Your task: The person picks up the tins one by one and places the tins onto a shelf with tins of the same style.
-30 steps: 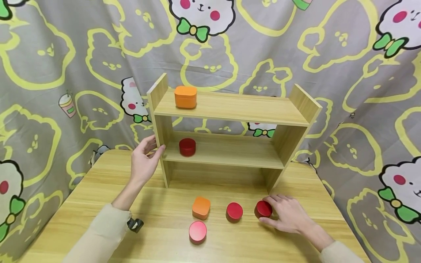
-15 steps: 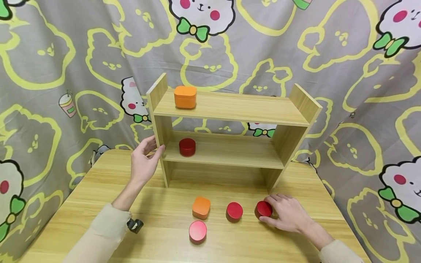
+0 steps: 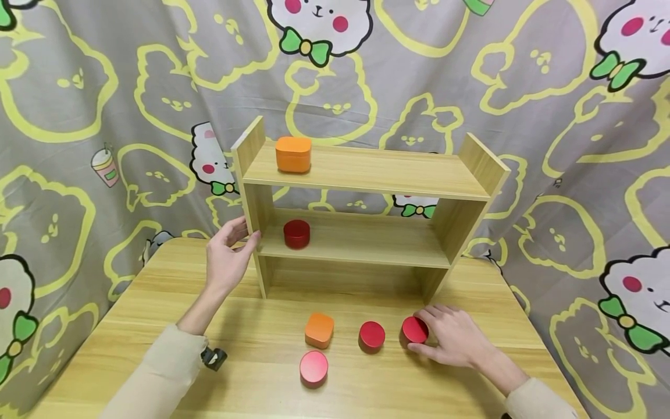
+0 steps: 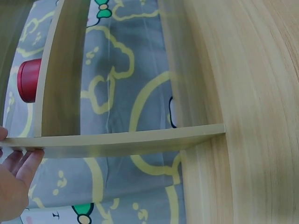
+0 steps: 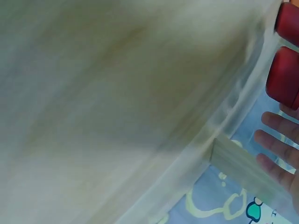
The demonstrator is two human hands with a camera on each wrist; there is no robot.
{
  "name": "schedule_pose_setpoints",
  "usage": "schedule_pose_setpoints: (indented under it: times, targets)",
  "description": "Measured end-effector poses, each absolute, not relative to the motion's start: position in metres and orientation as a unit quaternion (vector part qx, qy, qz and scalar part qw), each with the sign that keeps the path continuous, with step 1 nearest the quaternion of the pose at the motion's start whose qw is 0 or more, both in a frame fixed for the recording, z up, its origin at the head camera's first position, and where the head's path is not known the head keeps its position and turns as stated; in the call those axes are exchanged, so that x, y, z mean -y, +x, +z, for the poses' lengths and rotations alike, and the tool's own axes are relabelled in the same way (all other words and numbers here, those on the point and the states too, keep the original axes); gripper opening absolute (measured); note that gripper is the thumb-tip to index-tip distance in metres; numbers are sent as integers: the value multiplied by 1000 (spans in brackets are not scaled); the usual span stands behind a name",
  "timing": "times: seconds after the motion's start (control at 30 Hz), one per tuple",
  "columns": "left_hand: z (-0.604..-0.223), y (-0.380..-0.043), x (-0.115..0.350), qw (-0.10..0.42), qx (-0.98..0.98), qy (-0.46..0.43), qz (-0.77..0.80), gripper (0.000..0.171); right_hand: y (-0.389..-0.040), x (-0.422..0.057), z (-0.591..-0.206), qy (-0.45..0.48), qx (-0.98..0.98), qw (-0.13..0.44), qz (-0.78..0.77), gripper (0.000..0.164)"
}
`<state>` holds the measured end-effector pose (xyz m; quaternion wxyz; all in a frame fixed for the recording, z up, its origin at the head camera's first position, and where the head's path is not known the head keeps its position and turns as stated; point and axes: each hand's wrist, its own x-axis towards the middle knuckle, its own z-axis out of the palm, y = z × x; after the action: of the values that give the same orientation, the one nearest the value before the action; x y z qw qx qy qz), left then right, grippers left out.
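Observation:
My left hand (image 3: pixel 227 256) holds the left side panel of a small wooden shelf (image 3: pixel 361 173), thumb at its front edge and fingers along the outer side. In the left wrist view, the fingers (image 4: pixel 29 165) touch that panel. At the lower right, my right hand (image 3: pixel 455 337) grips a round red tin (image 3: pixel 415 330) between thumb and fingers; the tin looks slightly raised above the table. Another red tin (image 3: pixel 372 336) stands just left of it. An orange squarish tin (image 3: pixel 319 330) and a pinkish-red round tin (image 3: pixel 314 368) stand farther left.
On the shelf's top board sits an orange tin (image 3: pixel 293 155), toward the left. A dark red tin (image 3: pixel 296 234) stands on the middle board, also left. The wooden table (image 3: pixel 251 378) carries everything, and a patterned curtain (image 3: pixel 335 81) hangs behind.
The red tin in my right hand has shifted slightly left and up, and the hand with it. My left hand stays at the shelf panel.

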<state>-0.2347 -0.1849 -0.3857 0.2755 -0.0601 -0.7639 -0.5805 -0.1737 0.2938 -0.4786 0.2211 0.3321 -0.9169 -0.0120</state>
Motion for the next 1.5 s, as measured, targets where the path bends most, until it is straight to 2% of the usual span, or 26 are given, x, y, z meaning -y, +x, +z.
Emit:
schedule_pose_setpoints:
  times: [0.23,0.97,1.5]
  targets:
    - [-384,-233,185,274,767,-59,-577,36,-174,-283,-467,344,909,233,-6,52]
    - [-386,-236,188,292,763,-69,-573,36,-189,-233,-415,376,882,283,13,60]
    - [-387,-235,186,284,764,-66,-575,38,-194,-204,-380,406,862,304,15,63]
